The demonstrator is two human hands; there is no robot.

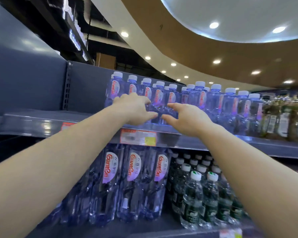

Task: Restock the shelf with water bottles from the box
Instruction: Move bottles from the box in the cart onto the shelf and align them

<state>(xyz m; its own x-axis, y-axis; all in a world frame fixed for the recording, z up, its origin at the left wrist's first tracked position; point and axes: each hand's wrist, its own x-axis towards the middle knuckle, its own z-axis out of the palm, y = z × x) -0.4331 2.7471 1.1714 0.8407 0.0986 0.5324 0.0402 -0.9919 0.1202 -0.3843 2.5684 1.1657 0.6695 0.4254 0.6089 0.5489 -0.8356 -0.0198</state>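
Note:
Small clear water bottles [159, 98] with white caps and red-lettered labels stand in rows on the upper grey shelf [213, 141]. Both my arms reach up to the front row. My left hand [134, 110] hovers at the lower part of the bottles, its fingers spread and lightly bent. Facing it a short gap away, my right hand [187, 117] is spread the same way. One front bottle shows in the gap between the two hands. Neither hand plainly grips a bottle. The box is out of view.
The upper shelf's left part [41, 117] is bare. Dark-labelled bottles [286, 115] stand at its right end. Below are large water bottles [134, 182] and green-labelled bottles [203, 194]. An orange price tag [138, 137] hangs on the shelf edge.

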